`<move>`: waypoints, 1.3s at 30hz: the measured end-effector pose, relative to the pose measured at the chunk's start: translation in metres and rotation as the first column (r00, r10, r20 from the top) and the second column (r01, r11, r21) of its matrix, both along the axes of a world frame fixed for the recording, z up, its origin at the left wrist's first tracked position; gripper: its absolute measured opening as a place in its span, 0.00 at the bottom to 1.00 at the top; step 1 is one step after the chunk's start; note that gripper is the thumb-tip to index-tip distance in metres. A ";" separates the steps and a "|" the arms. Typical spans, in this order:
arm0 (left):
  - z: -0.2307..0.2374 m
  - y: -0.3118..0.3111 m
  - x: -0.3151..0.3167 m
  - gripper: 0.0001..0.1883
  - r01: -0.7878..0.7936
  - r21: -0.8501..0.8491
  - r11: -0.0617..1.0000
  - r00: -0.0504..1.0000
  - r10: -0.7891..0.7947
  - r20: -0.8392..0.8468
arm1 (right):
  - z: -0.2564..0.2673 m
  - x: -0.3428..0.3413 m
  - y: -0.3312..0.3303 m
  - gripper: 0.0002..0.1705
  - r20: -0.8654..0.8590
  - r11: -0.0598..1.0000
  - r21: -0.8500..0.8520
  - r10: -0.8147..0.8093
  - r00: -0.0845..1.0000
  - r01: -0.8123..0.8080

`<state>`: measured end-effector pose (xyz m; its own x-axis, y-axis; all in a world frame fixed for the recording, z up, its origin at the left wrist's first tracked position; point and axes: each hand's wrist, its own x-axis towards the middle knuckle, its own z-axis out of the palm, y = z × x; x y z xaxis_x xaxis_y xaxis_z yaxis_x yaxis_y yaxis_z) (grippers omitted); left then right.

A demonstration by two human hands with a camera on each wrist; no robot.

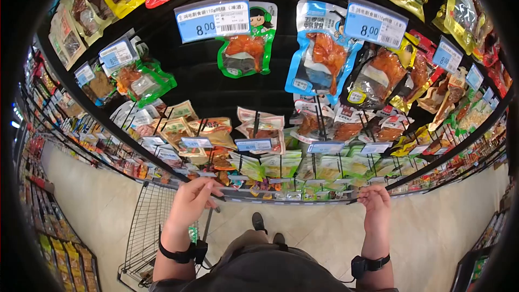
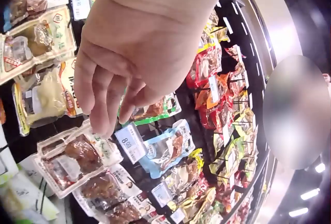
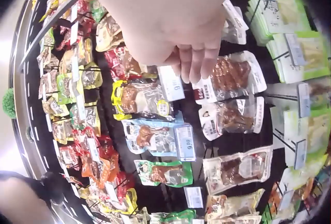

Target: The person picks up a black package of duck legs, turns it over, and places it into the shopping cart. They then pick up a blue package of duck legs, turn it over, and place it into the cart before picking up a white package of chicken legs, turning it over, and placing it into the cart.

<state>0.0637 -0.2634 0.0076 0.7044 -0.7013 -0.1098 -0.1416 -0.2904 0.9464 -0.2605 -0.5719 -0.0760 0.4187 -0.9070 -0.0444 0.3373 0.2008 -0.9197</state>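
My left hand (image 1: 193, 201) is held out in front of the shelf with its fingers loosely bent and nothing in them. In the left wrist view the fingers of that hand (image 2: 139, 53) overlap a clear-and-white meat pouch (image 2: 77, 157) and hang near a blue pouch (image 2: 168, 149). My right hand (image 1: 374, 205) is at about the same height on the other side, its fingers relaxed and slightly curled, holding nothing. From the right wrist, that hand (image 3: 173, 32) appears over a white price tag (image 3: 170, 83) and a pouch of brown meat (image 3: 230, 78).
A green pouch (image 1: 244, 54) and a blue pouch (image 1: 323, 48) hang on hooks under price tags. Lower rows carry green-and-white packs (image 1: 281, 163). A wire shopping cart (image 1: 141, 221) stands on the tiled floor (image 1: 432, 227) at the left. Other shelves (image 1: 67, 262) line the aisle.
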 end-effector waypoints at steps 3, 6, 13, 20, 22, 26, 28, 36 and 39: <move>0.003 0.009 -0.004 0.12 -0.050 0.039 0.998 0.997 0.048 0.064 | -0.006 0.015 0.017 0.07 -0.064 0.996 0.013 0.091 0.994 -0.090; 0.008 0.025 -0.005 0.11 -0.109 -0.059 0.992 0.991 0.114 0.075 | -0.007 0.028 0.034 0.08 -0.208 0.968 -0.094 0.209 0.956 -0.232; -0.010 0.116 -0.002 0.11 -0.267 -0.065 0.961 0.955 0.273 0.115 | 0.008 0.068 0.073 0.08 -0.174 0.898 0.038 0.437 0.882 -0.438; -0.034 0.283 0.004 0.12 -0.595 -0.016 0.803 0.801 0.595 0.066 | 0.010 0.140 0.159 0.07 -0.203 0.788 0.120 0.615 0.762 -0.604; -0.032 0.330 -0.003 0.12 -0.692 0.024 0.721 0.721 0.689 0.078 | 0.011 0.163 0.196 0.07 -0.224 0.737 0.144 0.675 0.703 -0.661; -0.048 0.430 -0.022 0.12 -0.818 0.069 0.570 0.574 0.814 0.085 | 0.010 0.206 0.265 0.08 -0.270 0.560 0.208 0.821 0.503 -0.802; -0.056 0.470 -0.036 0.13 -0.853 0.070 0.518 0.522 0.850 0.071 | 0.010 0.226 0.301 0.08 -0.270 0.467 0.188 0.870 0.412 -0.864; -0.104 0.593 -0.089 0.12 -0.914 0.113 0.391 0.392 0.920 -0.006 | 0.015 0.287 0.440 0.08 -0.315 0.236 0.208 0.935 0.164 -0.949; -0.130 0.625 -0.108 0.13 -0.898 0.182 0.400 0.408 0.913 0.004 | 0.004 0.303 0.484 0.10 -0.316 0.126 0.240 0.948 0.045 -0.963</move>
<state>-0.0442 0.3616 -0.1222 0.8990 0.3709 -0.2328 0.3590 -0.3197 0.8769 0.0426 -0.0880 -0.0720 0.8803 0.2696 -0.3903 -0.4234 0.0756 -0.9028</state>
